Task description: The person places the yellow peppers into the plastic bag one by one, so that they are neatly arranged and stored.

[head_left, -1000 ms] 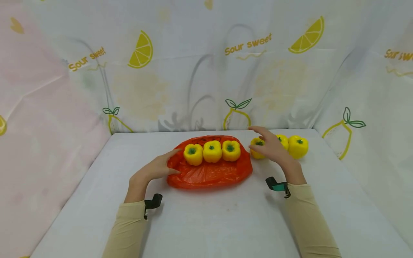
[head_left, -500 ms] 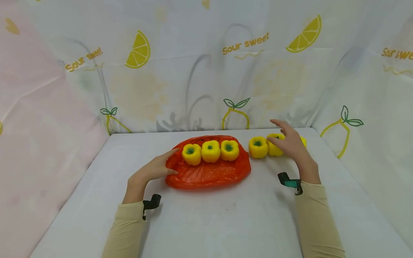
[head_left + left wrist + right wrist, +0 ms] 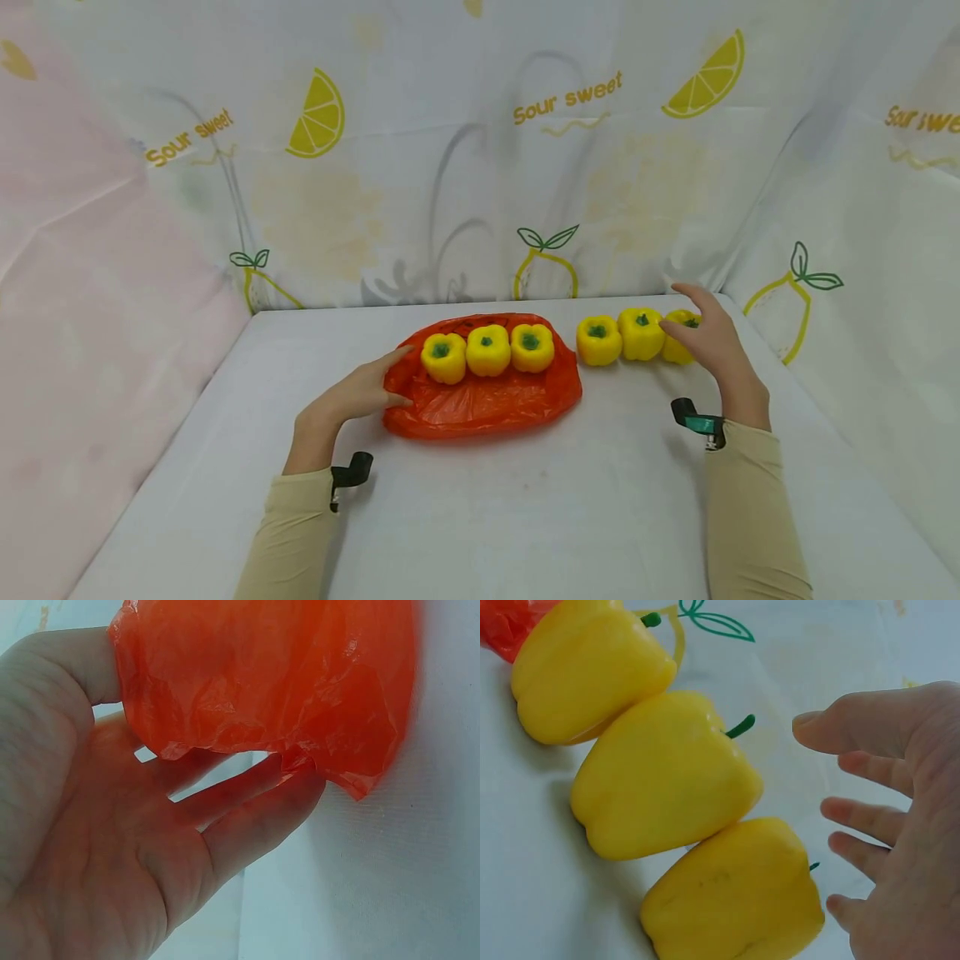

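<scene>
Peppers in a row, your right hand spread beside the last one

Peppers are what your right hand [image 3: 711, 343] is at: three loose yellow ones stand in a line on the white worktop [image 3: 525, 500], touching one another. From the head view, the rightmost pepper [image 3: 677, 343] is partly hidden behind your fingers, so only its left half shows. The right wrist view gives it whole, smooth and glossy with a short green stem. There your right hand is spread, fingers straight and apart, just beside that pepper; whether a fingertip touches it, you cannot tell. The middle pepper [image 3: 641, 333] and the left pepper [image 3: 598, 340] stand free.

Three more yellow peppers [image 3: 488, 350] sit in a row on the orange plastic bag [image 3: 480, 400], which lies flat and crinkled at the worktop's middle. Your left hand [image 3: 360, 392] is at the bag's left edge. The left wrist view shows the thin, wrinkled film draped over your fingers [image 3: 247, 817], thumb on the other side of it, fingers nearly straight. The rest of the bag is cut off in that view.

A lemon-print cloth [image 3: 480, 167] hangs behind.
</scene>
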The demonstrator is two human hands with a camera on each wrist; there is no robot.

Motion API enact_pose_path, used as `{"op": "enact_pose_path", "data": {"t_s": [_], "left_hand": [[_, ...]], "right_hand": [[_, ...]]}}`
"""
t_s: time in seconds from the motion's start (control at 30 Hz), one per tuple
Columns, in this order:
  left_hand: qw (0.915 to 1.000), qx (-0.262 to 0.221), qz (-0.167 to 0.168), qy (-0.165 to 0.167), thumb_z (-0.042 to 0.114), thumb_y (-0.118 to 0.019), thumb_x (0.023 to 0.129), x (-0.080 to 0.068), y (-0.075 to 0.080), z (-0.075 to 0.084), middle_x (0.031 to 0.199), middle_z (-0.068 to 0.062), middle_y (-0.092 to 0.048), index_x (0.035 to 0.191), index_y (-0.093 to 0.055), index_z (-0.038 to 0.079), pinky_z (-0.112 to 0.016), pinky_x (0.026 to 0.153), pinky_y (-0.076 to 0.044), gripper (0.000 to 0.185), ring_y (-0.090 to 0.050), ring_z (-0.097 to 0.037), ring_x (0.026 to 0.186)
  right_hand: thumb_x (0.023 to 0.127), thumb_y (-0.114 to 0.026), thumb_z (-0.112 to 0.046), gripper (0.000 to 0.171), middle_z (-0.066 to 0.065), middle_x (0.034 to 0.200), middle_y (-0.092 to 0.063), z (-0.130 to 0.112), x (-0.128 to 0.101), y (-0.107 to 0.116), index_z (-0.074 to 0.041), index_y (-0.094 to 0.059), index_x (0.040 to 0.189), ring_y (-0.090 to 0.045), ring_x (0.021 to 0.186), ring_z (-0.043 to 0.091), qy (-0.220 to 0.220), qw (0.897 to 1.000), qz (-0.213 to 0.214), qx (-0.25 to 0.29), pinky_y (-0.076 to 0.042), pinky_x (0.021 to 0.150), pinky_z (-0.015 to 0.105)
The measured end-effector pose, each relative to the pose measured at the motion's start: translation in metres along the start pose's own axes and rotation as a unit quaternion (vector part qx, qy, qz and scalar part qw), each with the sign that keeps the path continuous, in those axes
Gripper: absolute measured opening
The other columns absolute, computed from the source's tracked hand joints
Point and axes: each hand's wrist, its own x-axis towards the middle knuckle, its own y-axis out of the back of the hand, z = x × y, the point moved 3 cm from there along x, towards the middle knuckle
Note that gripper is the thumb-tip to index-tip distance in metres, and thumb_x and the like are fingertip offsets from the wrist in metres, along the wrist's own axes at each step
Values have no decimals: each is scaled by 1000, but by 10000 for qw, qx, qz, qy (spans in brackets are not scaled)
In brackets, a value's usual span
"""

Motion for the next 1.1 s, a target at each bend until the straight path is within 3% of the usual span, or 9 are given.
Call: {"op": "enact_pose_path", "data": {"t_s": [0.23,0.4,0.67,1.1], "left_hand": [[10000,57,-6,-17,27,-71,89,1,0,-2,161,-15,-32,158,-26,19,-61,117,-31,83,-33,-39,145],[10000,81,-4,-34,27,-71,89,2,0,-3,161,-16,-32,158,-25,19,-61,117,-30,83,-33,-40,145],[9999,124,-18,-22,28,-71,89,2,-1,-4,161,-15,-33,158,-26,19,-61,118,-30,83,-33,-39,146],[10000,63,-33,25,27,-71,89,2,-2,-4,160,-15,-34,157,-27,19,-61,116,-32,81,-35,-39,145]], "right_hand": [[99,-55,-34,71,23,164,-16,21,1,-4,-13,-23,158,-15,149,49,-460,9984,-120,318,-19,114,73],[98,-55,-25,70,23,165,-13,32,0,-6,-11,-22,158,-15,148,49,-478,9964,-63,702,-16,117,71],[96,-56,-19,75,23,165,-12,51,1,-11,-12,-17,159,-21,142,47,-640,9921,-94,1072,-22,117,68],[93,-61,-17,77,21,165,-14,57,-3,-13,-12,-21,158,-20,144,49,-924,9866,164,1332,-27,114,69]]}}
